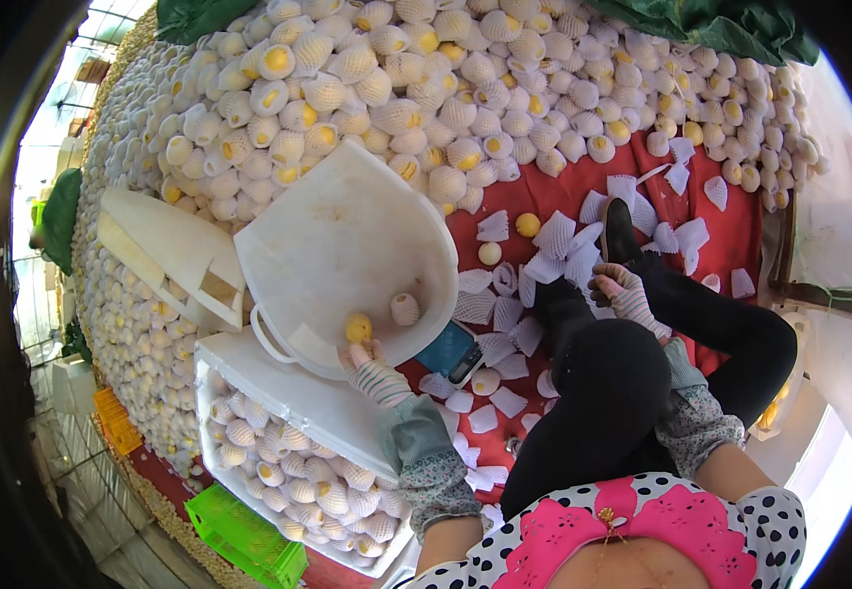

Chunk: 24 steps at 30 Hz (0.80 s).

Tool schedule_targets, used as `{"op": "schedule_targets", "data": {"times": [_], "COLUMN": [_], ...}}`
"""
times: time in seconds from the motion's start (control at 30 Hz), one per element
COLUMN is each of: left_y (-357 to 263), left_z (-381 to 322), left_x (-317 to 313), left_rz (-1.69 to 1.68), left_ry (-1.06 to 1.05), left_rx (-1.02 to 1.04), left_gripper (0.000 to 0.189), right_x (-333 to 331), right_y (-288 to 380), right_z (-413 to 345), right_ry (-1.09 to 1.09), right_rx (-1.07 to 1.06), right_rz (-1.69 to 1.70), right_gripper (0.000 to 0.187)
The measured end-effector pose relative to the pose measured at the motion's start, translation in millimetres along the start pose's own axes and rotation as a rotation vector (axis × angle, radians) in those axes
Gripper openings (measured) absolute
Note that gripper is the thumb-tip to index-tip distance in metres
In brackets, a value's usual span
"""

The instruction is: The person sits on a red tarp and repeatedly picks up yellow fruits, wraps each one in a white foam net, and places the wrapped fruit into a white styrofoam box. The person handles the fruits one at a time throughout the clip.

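My left hand [376, 374], in a striped glove with bare fingertips, reaches over the near rim of a large white plastic tub [338, 221]. Its fingertips are on a bare yellow fruit [358, 327] inside. One fruit in a white foam net [405, 309] rests in the tub to its right. Above my bent legs, my right hand [626, 294] has its fingers curled, close to a heap of loose foam nets [580, 254]. Whether anything is between those fingers is hard to see. A yellow fruit [528, 224] and a paler one [490, 254] lie beyond the nets.
Net-wrapped fruit forms a large pile [396, 96] beyond the tub. A white foam box [290, 401] of wrapped fruit stands at the near left, beside a green crate [246, 534]. A scale [455, 355] sits by the tub on red cloth [499, 195]. White foam pieces [176, 247] lie left.
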State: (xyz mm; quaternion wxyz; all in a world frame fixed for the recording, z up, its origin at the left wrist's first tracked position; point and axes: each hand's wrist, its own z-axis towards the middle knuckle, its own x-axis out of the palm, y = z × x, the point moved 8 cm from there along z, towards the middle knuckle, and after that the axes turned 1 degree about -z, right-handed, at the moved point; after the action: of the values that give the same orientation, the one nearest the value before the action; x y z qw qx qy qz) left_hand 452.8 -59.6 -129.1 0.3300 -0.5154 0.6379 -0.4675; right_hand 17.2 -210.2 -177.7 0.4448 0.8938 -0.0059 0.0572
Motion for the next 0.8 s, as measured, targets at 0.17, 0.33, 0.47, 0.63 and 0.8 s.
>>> {"op": "schedule_targets", "data": {"times": [0.17, 0.33, 0.47, 0.63, 0.8], "left_y": [50.9, 179.1, 207.9, 220.6, 216.9], "left_z": [-97.8, -129.3, -124.6, -115.9, -117.5], "left_x": [103.0, 132.7, 142.8, 153.7, 161.9], "left_rz": [0.112, 0.146, 0.221, 0.105, 0.004], "left_ry": [0.498, 0.672, 0.613, 0.581, 0.622], "left_rx": [-0.13, -0.602, -0.67, -0.731, -0.749], "left_gripper": [0.029, 0.022, 0.023, 0.024, 0.024], "right_x": [43.9, 102.4, 108.4, 112.6, 86.7], "right_y": [-4.1, 33.5, 16.2, -1.6, 44.7], "right_z": [62.6, 125.4, 177.8, 185.9, 141.8], "right_ry": [0.063, 0.145, 0.29, 0.317, 0.221], "right_rx": [-0.248, -0.463, -0.168, -0.388, -0.557], "right_rz": [-0.407, -1.239, -1.642, -1.56, -0.957], "right_gripper": [0.025, 0.031, 0.05, 0.062, 0.067]}}
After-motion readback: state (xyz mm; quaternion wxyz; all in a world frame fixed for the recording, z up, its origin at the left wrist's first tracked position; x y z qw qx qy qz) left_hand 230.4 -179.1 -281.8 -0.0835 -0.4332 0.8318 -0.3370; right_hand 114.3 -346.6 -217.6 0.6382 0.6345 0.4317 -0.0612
